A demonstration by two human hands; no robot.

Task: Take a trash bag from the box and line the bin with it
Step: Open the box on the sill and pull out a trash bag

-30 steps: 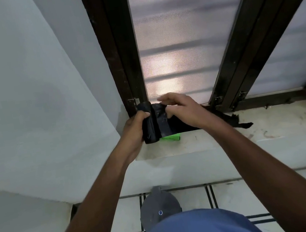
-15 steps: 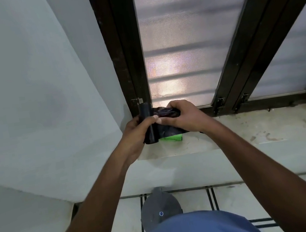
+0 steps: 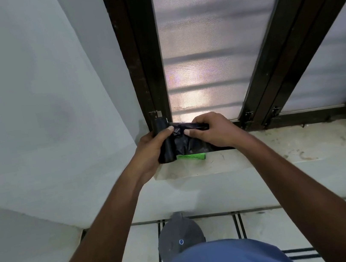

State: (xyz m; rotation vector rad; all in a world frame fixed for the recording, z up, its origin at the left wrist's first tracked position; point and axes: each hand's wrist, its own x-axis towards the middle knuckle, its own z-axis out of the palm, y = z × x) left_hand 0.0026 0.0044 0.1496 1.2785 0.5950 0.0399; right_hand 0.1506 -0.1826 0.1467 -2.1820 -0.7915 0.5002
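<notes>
My left hand (image 3: 151, 148) grips a black roll of trash bags (image 3: 164, 141), held upright above the left end of the window sill (image 3: 282, 148). My right hand (image 3: 210, 132) pinches the loose black bag sheet (image 3: 184, 145) that comes off the roll, bunched between thumb and fingers. Under the bag lies a green strip, the edge of a box or label (image 3: 191, 156), on the sill. A grey round bin lid (image 3: 180, 237) shows on the floor below, partly hidden by my blue shirt.
A dark-framed window with frosted panes (image 3: 211, 46) stands right behind the sill. A white wall (image 3: 40, 105) closes the left side. The floor has white tiles with black lines (image 3: 260, 225).
My right hand has pulled in and gathered the trailing bag sheet that lay spread along the sill to the right. The roll stays in my left hand, and the view has shifted slightly.
</notes>
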